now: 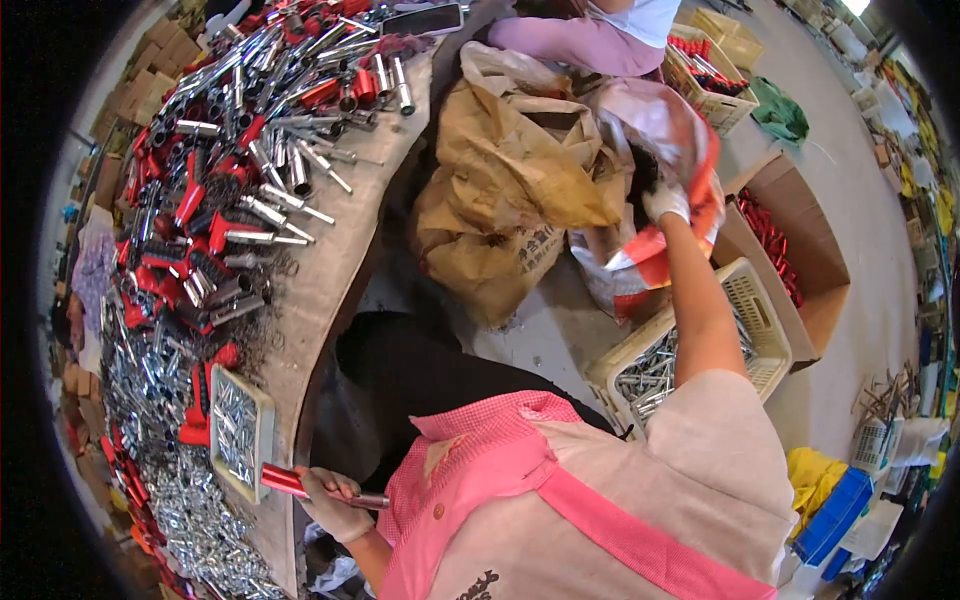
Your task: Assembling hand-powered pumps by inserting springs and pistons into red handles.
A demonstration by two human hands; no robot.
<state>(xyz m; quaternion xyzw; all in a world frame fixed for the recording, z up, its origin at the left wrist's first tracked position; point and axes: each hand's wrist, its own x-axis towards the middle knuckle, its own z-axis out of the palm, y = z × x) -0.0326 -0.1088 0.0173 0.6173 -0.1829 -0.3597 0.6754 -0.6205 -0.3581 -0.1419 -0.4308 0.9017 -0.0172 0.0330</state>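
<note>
My left hand (335, 507), in a whitish glove, is closed around a red-handled metal tool (283, 480) at the near edge of the table. The tool's silver end (374, 500) sticks out past my fingers toward my body. Right beside its red end stands a small pale tray (266, 440) of thin metal pieces. My right arm is stretched out, and the gloved right hand (667, 203) is at the mouth of a white and orange sack (690, 130). Dark contents (643, 170) show beside that hand; its fingers are partly hidden and blurred.
Red and silver tool parts (240, 215) heap along the table (345, 220) at left. A brown sack (490, 190) stands in front of me. A crate (600, 372) of metal rods and a carton (830, 270) with red pieces are at right. Another person (580, 45) sits at the far side.
</note>
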